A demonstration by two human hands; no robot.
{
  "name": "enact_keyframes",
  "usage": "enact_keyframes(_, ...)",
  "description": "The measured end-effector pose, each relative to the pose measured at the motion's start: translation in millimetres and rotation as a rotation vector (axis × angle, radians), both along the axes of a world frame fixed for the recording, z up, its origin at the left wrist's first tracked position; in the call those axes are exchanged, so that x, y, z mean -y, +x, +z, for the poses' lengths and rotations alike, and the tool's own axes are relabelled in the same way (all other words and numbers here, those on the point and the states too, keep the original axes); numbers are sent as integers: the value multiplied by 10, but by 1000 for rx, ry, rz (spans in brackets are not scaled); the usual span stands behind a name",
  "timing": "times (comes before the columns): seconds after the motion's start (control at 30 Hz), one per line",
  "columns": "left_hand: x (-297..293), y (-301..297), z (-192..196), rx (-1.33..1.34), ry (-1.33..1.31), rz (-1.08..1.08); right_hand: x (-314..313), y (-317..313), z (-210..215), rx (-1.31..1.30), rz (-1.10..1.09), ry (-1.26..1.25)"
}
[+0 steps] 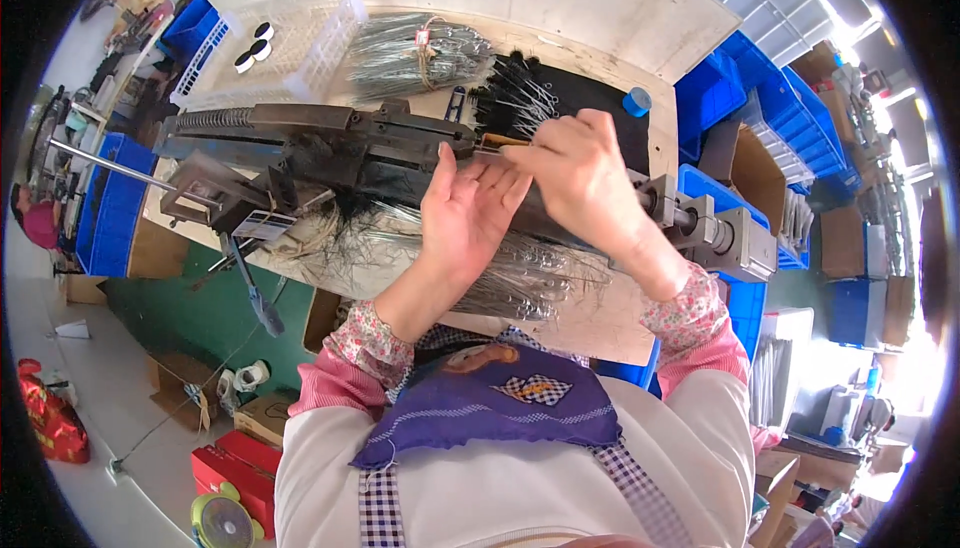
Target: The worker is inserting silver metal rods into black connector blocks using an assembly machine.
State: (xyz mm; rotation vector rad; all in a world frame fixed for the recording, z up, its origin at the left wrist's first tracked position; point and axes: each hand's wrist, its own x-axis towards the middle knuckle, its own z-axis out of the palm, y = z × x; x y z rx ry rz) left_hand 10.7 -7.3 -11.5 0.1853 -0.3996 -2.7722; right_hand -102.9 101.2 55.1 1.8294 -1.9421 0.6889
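Both my hands meet at the middle of a long dark metal machine (330, 133) lying across the bench. My left hand (465, 213) is palm up, fingers stretched out along the machine's near side. Over its fingertips, my right hand (585, 173) is closed in a pinch; what it holds, if anything, is too small to make out. Just beyond them, several small black-bristled brushes with wire loop handles (520, 93) lie on a black mat (590, 98). Loose metal wires (520, 283) lie between my forearms. A tied bundle of wires (415, 53) rests behind the machine.
A white plastic crate (300, 58) with black-and-white round pieces stands at the back left. A blue round lid (636, 101) sits on the mat's right side. At the machine's right end is a metal cylinder (740, 243). Blue bins (710, 88) are stacked to the right.
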Motion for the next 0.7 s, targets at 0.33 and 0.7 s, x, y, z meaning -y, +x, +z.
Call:
enact_keyframes(0.33, -15, 74, 86, 77, -57, 60, 53, -339, -43, 246, -59, 157)
enact_keyframes(0.7, -22, 82, 56, 46, -54, 43, -71, -119, 231, 371, -227, 10)
